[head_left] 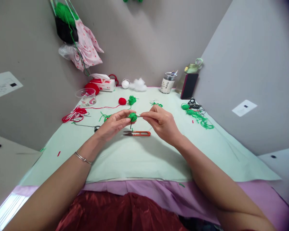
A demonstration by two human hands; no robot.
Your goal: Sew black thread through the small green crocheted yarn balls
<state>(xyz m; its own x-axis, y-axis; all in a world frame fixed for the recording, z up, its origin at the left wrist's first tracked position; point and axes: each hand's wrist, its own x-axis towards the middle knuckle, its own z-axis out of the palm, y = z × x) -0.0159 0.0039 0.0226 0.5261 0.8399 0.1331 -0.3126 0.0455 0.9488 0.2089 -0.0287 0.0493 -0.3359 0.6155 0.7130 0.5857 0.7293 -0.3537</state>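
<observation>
My left hand (114,123) is closed around a small, round green yarn piece (132,117), pinched between thumb and fingers. A short dark strand hangs beneath that piece. From the other side my right hand (160,120) pinches a thin silvery needle-like tool (138,115), whose tip meets the green yarn; most of its length is hidden by my fingers. Just below both hands, a pair of orange-handled thread snips (137,133) lies on the pale green table cover (139,160).
Red yarn (75,115) and a clear plastic tub (86,97) are at left. A red ball (122,101) and green yarn bundle (132,100) lie beyond my hands. Rightward are green strands (201,118), a phone (189,86), a bottle (192,68) and a pen jar (167,83).
</observation>
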